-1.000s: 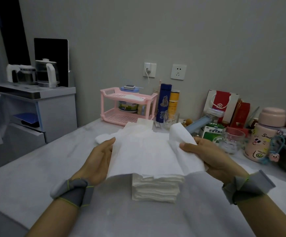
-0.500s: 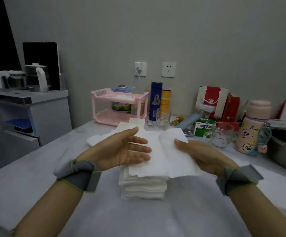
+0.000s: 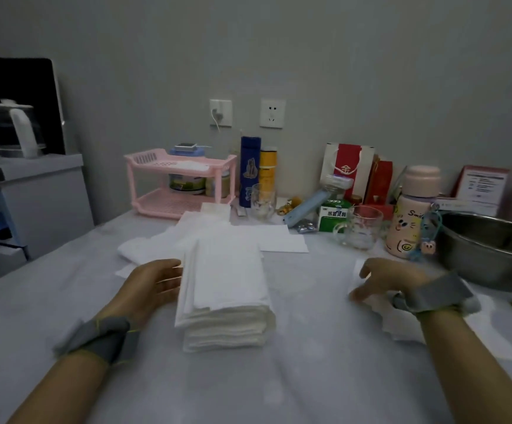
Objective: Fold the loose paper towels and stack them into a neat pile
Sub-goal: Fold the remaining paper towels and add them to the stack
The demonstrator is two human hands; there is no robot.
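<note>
Folded paper towels (image 3: 227,289) sit in one neat stack in the middle of the frame, on the grey counter (image 3: 279,377). The top sheet lies flat, and its edges line up with the ones under it.

The left hand (image 3: 153,286) is at the left side of the stack. Its fingers (image 3: 172,283) are straight and open, and the tips touch the side of the stack.

The right hand (image 3: 383,283) is well apart from the stack, at the right of the frame. It is blurry. It sits over a loose towel (image 3: 401,325) that lies flat on the counter. Its fingers are bent a little, but I cannot tell if they hold the towel or just touch it. Each wrist has a grey band (image 3: 107,335).

More loose towels (image 3: 153,246) lie in a messy heap just behind the stack, at the middle left. A flat white sheet (image 3: 279,241) lies behind the stack on the right.

Along the wall, across the middle of the frame, stand a pink rack (image 3: 181,182), a blue bottle (image 3: 250,171), a glass cup (image 3: 358,228) and a pink bottle (image 3: 413,209). A metal bowl (image 3: 487,249) is at the right edge.
</note>
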